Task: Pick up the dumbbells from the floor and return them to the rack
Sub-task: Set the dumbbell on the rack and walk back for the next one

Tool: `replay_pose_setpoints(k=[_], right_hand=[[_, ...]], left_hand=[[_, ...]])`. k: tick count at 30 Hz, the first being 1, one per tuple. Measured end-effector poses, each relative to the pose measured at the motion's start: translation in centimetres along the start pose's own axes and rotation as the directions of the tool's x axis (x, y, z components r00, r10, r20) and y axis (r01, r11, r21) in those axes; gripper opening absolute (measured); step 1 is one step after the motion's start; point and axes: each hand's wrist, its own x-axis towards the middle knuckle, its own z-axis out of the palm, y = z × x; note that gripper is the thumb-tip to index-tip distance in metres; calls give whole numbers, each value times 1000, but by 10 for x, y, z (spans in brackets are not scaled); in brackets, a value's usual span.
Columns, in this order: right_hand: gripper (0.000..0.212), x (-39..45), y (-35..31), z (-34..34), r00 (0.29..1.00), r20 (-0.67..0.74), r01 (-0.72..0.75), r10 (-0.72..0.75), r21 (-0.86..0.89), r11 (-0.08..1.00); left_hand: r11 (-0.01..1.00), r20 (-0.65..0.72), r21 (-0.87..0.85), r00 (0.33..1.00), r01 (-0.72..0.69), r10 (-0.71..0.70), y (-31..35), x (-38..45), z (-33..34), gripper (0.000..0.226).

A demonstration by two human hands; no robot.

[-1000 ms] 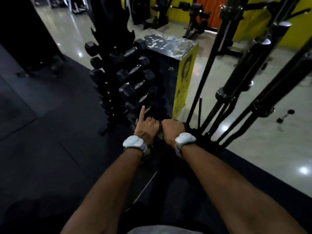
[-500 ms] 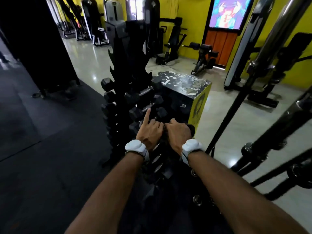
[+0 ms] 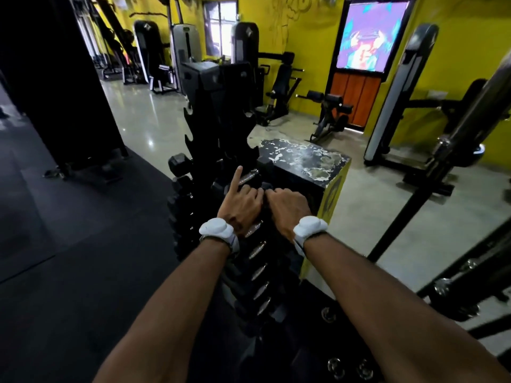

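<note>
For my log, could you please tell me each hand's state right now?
Left hand: grips the dumbbell, index finger straight.
Right hand: grips the same dumbbell.

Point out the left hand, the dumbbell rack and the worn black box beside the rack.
left hand (image 3: 240, 205), head view, on the back of the hand.
dumbbell rack (image 3: 213, 125), head view, on its notched upright column.
black box (image 3: 302, 158), head view, on its scuffed top face.
</note>
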Motion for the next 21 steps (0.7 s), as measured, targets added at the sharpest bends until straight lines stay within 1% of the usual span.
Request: replay_pose_setpoints(k=[2, 6, 10, 14, 15, 17, 21], right_hand=[[10, 8, 0, -3, 1000, -3, 12, -12, -24, 1000], [14, 35, 4, -9, 998, -32, 59, -59, -17, 998], [15, 59, 10, -15, 993, -70, 97, -96, 2, 995], [17, 84, 17, -21, 988, -73, 141, -138, 42, 989], [17, 89, 19, -21, 986, -69, 157, -154, 41, 987], [17, 100, 21, -19, 983, -63, 177, -174, 37, 984], [17, 116, 23, -8, 980, -86, 186, -181, 55, 981]], left_hand=[[1000, -17, 1, 1000, 13, -13, -5, 4, 3, 28], [999, -23, 26, 999, 37, -36, -21, 19, 2, 30], [992, -109, 75, 990, 101, -92, -35, 36, 2, 34], [992, -140, 27, 983, 127, -122, -46, 53, 2, 35], [990, -150, 16, 979, 140, -136, -47, 56, 3, 40], [987, -143, 14, 977, 162, -158, -50, 63, 4, 51], [983, -95, 18, 979, 185, -183, -57, 71, 14, 38]])
